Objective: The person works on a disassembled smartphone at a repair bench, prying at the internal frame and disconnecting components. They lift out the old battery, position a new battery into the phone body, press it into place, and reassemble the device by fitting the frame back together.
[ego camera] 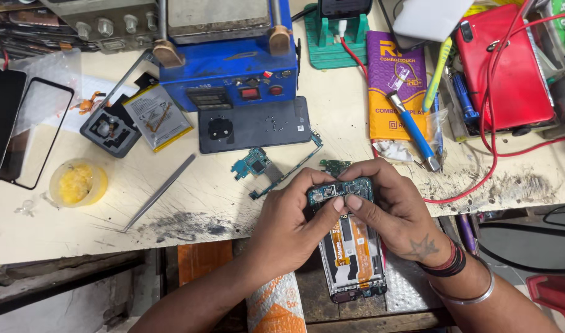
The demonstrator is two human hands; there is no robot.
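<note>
Green circuit board was pinched at the top end of an opened phone, whose long axis ran away from the bench edge toward the person. Both the left hand and the right hand were closed on the board, thumbs together. Other boards, tweezers and a red cable were seen beyond on the bench.

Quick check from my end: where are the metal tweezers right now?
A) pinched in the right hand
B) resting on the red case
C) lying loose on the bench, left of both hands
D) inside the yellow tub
C: the tweezers lie loose on the bench, while the left hand and right hand both grip the opened phone.
</note>
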